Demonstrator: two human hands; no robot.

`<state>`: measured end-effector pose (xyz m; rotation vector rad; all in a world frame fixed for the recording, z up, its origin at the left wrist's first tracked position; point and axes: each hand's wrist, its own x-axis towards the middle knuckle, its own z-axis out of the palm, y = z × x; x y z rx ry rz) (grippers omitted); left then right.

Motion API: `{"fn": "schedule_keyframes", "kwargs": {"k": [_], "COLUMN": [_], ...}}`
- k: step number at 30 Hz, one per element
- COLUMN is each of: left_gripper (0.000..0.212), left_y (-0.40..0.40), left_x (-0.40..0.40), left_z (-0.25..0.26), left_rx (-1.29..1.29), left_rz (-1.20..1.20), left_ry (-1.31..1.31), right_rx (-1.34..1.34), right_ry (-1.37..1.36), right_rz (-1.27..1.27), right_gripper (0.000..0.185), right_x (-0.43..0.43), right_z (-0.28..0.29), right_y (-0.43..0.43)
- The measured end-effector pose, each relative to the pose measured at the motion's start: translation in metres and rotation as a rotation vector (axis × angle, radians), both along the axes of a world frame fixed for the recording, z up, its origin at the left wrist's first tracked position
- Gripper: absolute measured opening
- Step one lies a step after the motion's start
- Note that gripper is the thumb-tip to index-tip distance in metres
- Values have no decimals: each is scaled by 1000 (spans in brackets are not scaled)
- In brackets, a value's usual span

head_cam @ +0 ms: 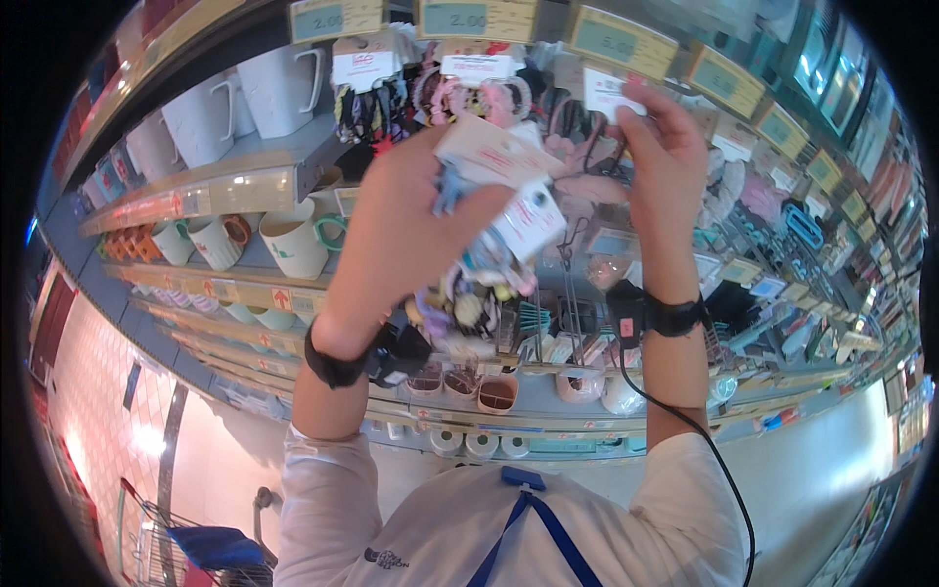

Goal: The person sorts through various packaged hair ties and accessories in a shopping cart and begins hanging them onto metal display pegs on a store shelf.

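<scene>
My left hand (407, 220) grips several carded hair ties in front of the rack. A pale pink backing card (499, 152) and a white backing card (534, 220) stick out past its thumb, and a light-blue hair tie (450, 189) shows beside the palm. Below hang hair ties with pompoms (469, 308); whether they belong to the held bunch I cannot tell. My right hand (669, 158) pinches another white card (603, 94) between thumb and fingers, by pink hair bands (568, 132). Whether that card still hangs on a hook is hidden.
Dark hair ties (367, 110) and pink scrunchies (477, 99) hang under price tags (477, 18). White pitchers (279, 92) and mugs (293, 238) fill shelves at left. Hair clips (803, 224) hang at right. A shopping cart (158, 539) stands lower left. A cable (704, 425) runs from my right wrist.
</scene>
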<state>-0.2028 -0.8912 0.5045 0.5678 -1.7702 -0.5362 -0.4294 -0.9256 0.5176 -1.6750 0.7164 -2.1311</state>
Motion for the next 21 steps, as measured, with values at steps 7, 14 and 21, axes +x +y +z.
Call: {"fn": "schedule_keyframes", "kwargs": {"k": [7,14,21], "left_gripper": [24,25,25], "left_y": [-49,-71,-83], "left_x": [5,2,0], "left_z": [5,8,-1], "left_rx": [119,130,176], "left_rz": [-39,-81,-180], "left_ry": [96,107,185], "right_rx": [-32,-70,-46], "right_ry": [-60,-38,23], "right_rz": [50,12,44], "right_gripper": [24,25,24], "right_x": [7,0,4], "right_z": [5,1,9], "right_y": [7,4,-10]}}
